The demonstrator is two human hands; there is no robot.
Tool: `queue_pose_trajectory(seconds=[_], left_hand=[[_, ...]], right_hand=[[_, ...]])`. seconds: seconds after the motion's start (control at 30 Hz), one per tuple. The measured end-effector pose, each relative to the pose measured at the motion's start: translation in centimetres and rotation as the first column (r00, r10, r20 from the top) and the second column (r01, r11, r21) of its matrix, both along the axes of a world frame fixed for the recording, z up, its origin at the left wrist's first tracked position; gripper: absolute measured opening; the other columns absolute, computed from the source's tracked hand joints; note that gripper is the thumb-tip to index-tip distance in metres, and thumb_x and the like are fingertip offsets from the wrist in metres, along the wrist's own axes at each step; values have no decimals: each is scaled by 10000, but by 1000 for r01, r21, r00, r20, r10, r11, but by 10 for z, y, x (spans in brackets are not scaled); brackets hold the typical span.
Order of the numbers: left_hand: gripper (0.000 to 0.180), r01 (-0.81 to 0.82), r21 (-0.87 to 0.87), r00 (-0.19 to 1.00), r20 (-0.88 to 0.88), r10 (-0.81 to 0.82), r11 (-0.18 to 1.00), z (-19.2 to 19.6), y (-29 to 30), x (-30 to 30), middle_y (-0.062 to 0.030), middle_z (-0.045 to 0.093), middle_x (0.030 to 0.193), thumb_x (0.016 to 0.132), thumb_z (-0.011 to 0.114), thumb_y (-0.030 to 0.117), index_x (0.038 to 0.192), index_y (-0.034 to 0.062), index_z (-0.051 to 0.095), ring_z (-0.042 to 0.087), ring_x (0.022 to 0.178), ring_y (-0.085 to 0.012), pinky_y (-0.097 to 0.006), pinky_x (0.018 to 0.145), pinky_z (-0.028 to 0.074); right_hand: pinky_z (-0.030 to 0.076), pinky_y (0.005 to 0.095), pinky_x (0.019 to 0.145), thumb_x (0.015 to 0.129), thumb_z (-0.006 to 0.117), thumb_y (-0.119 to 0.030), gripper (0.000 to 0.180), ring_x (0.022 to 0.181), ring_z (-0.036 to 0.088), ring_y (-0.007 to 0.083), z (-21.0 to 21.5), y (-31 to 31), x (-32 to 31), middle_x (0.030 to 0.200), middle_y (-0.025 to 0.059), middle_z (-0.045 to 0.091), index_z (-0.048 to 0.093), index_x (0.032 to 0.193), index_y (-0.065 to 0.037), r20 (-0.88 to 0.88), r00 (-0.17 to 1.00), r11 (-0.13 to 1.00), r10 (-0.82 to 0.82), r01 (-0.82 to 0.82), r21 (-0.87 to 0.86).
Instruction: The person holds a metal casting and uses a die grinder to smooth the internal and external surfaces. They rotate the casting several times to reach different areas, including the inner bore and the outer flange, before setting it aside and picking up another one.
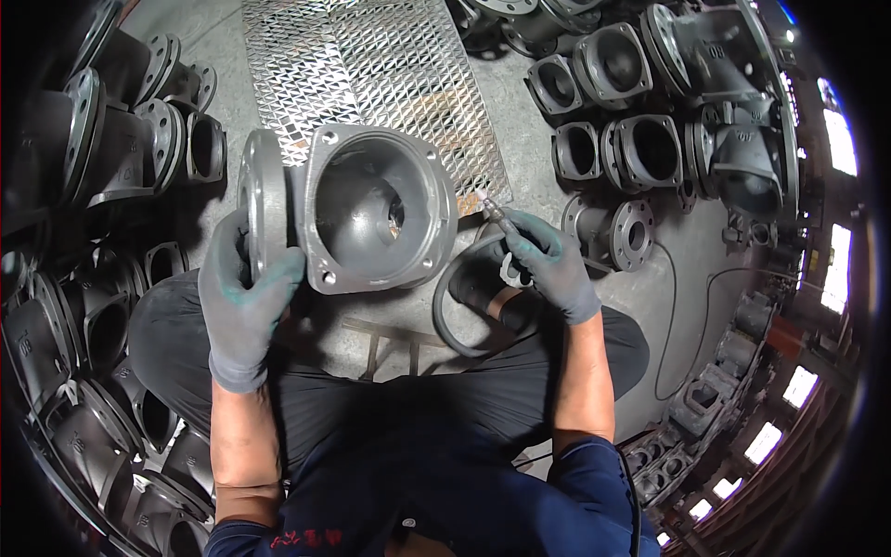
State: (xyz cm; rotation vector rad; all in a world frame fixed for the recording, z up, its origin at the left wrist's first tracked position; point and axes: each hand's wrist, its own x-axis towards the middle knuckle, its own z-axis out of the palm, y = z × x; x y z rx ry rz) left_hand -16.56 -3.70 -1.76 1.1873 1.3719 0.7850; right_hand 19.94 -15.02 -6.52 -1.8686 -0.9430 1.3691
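A grey cast-metal valve body stands in front of me, its squarish flanged opening facing up and a round hole visible deep in the hollow. My left hand, in a grey-green work glove, is closed on the round flange at its left side, thumb on the near face. In my gloved right hand is a slim pencil-shaped air grinder, its tip pointing up and left, apart from the casting. A dark hose loops from the tool below that hand. Fingers of the left hand behind the flange are hidden.
A metal plate with a raised pattern lies on the floor beyond the casting. Stacked valve bodies line the left and the far right. A flanged piece sits near my right hand. A thin cable trails across the floor.
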Motion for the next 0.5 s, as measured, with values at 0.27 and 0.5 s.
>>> queue_pose_trajectory(seconds=[0.27, 0.5], left_hand=[[542, 2, 109, 999, -49, 3, 994, -18, -3, -4, -49, 715, 995, 868, 786, 109, 1366, -64, 661, 618, 786, -94, -273, 710, 511], [542, 25, 82, 998, -60, -20, 996, -12, -5, -6, -52, 710, 957, 865, 814, 92, 1357, -63, 648, 601, 703, -73, -260, 632, 500]], right_hand=[[583, 345, 804, 1069, 743, -240, 380, 840, 708, 166, 6, 11, -3, 1015, 121, 761, 751, 1380, -21, 126, 937, 930, 326, -342, 135], [596, 313, 796, 1064, 755, -223, 355, 837, 706, 134, 19, 8, -10, 1058, 88, 769, 761, 1360, -27, 3, 936, 936, 351, -351, -25]])
